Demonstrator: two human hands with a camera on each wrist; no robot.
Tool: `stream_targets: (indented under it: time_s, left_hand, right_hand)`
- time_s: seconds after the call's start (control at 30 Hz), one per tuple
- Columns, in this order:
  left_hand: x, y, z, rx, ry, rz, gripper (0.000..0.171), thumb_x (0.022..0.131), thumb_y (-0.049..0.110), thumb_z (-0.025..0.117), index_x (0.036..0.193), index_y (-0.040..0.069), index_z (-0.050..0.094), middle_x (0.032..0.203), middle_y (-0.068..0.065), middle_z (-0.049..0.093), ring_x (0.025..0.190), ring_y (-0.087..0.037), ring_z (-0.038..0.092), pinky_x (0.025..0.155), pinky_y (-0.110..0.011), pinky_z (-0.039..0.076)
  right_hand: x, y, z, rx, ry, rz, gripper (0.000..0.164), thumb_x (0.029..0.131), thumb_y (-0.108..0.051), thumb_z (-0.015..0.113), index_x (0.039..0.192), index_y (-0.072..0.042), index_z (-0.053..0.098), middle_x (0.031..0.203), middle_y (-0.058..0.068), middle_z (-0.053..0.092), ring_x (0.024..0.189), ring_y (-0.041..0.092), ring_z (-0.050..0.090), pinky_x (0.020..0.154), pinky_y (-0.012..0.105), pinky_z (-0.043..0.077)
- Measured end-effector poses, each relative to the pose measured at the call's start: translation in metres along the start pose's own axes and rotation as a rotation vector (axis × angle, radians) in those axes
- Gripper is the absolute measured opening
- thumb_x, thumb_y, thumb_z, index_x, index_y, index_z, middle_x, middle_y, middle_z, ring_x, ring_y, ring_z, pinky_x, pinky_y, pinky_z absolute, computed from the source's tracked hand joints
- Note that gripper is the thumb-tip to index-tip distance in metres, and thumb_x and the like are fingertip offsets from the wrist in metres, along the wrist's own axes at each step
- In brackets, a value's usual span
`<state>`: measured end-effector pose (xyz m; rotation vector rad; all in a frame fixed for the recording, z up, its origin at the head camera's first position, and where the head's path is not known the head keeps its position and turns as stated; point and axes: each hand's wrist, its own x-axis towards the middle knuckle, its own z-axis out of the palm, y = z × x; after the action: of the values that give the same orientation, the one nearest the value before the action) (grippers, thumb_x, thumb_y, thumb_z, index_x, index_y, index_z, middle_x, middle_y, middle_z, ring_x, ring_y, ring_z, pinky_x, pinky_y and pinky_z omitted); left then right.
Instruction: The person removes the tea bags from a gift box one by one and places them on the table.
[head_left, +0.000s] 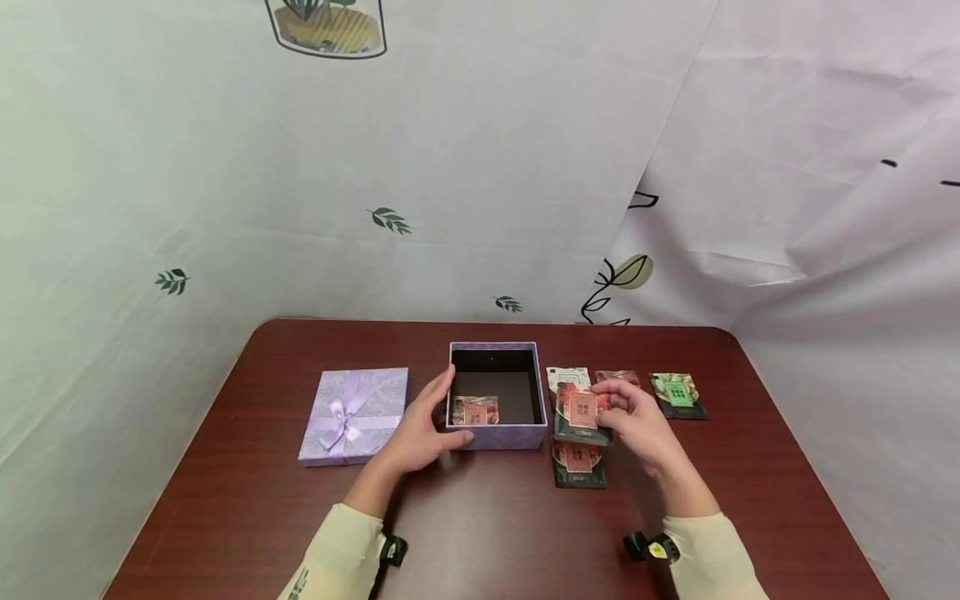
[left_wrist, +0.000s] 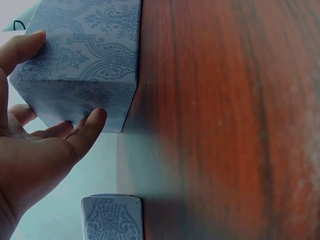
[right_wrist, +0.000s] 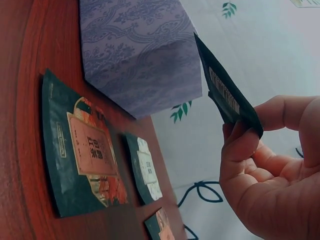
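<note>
My left hand (head_left: pixel 422 427) holds the near left corner of an uncovered purple patterned gift box (head_left: pixel 504 437). Its thumb lies on the front wall, and its fingers rest along the left side. Inside the box, one reddish tea sachet (head_left: pixel 476 410) lies at the near left. Right of the box, my right hand (head_left: pixel 643 427) pinches a dark green tea sachet with a red label (head_left: pixel 573 412) by its edge, raised and tilted. In the right wrist view this held sachet (right_wrist: pixel 225 95) shows nearly edge-on between thumb and fingers.
Below the held sachet lies a similar red-label sachet (head_left: pixel 579 477). Behind it are a white-label sachet (head_left: pixel 567 375) and a reddish one (head_left: pixel 617 377), both partly hidden. A green sachet (head_left: pixel 678 395) lies farther right. The box lid with a ribbon bow (head_left: pixel 352 417) sits left of the box.
</note>
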<state>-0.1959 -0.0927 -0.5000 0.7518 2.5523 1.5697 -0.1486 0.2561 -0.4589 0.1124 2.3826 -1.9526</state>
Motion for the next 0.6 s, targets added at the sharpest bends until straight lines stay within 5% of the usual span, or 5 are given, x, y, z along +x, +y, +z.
stream_targets:
  time_s: [0.6]
  left_hand:
    - [0.0002,-0.0007,0.0005,0.012,0.005,0.008,0.102,0.077,0.015,0.086,0.159,0.008,0.026,0.16,-0.015,0.027,0.144,-0.034,0.027,0.11,-0.056,0.027]
  right_hand:
    - [-0.005,0.0095,-0.0092,-0.029,0.026,0.006,0.041,0.084,0.011,0.062,0.124,0.006,0.058,0.1,0.017,0.062,0.082,0.02,0.056,0.066,0.03,0.049]
